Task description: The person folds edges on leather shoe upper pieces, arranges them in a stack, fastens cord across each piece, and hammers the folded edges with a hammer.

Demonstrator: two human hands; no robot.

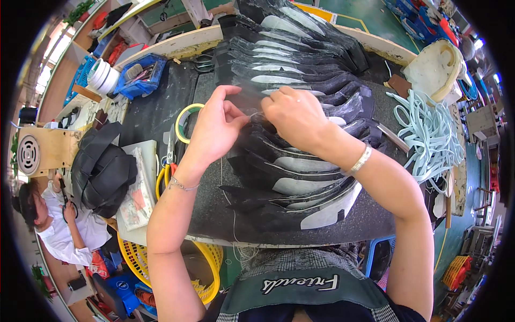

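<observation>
My left hand (217,127) is above the middle of the table, thumb and a finger pinched together, the index finger raised. A small pale bit shows at the pinch, too fine to name. Close beside it, my right hand (298,115) is closed with the fingers curled; what it grips is hidden and partly blurred. Both hover over a long overlapping row of black curved pieces (306,185) with grey-white patches, which look like shoe uppers. Below my left hand, a thin pale thread (234,220) runs down the dark tabletop (209,214) to its front edge.
Left of my hand lie a roll of yellow-green tape (185,119) and scissors (170,155). Farther left are a black bundle (104,172) and a blue basket (140,75). Pale blue cords (429,137) heap at the right. A yellow basket (214,263) stands below; a co-worker (67,231) sits left.
</observation>
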